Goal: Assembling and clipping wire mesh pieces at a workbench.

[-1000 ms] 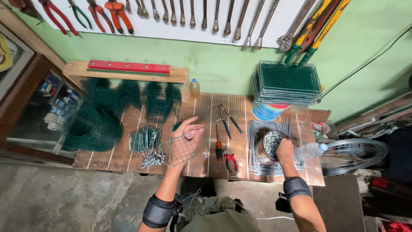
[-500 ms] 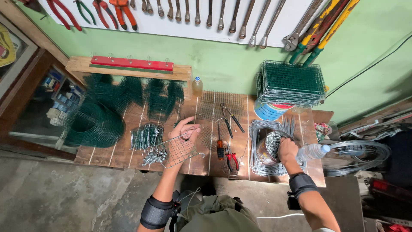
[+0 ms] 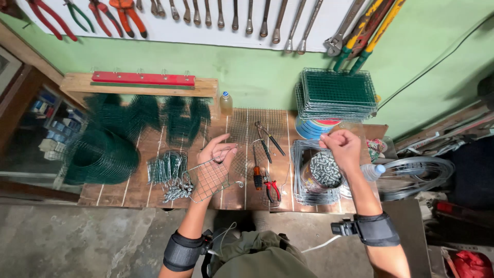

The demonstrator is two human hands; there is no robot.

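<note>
My left hand (image 3: 216, 152) grips the top edge of a small square panel of silver wire mesh (image 3: 208, 179), tilted over the wooden bench (image 3: 128, 188). My right hand (image 3: 342, 148) is raised above a round tin of small grey metal clips (image 3: 325, 169). Its fingers are pinched together on what looks like one small clip. The tin sits inside a stack of silver wire frames (image 3: 301, 175). Both forearms wear black bands.
Pliers and a red-handled cutter (image 3: 271, 188) lie between my hands. A pile of metal hooks (image 3: 167, 172) and green mesh rolls (image 3: 100, 157) are at left. Stacked green mesh panels (image 3: 337, 95), a plastic bottle (image 3: 371, 171) and a wire coil (image 3: 417, 175) are at right. Tools hang on the wall.
My right hand has lifted out of the tin of clips and risen with its fingers pinched. My left hand has kept hold of the mesh panel.
</note>
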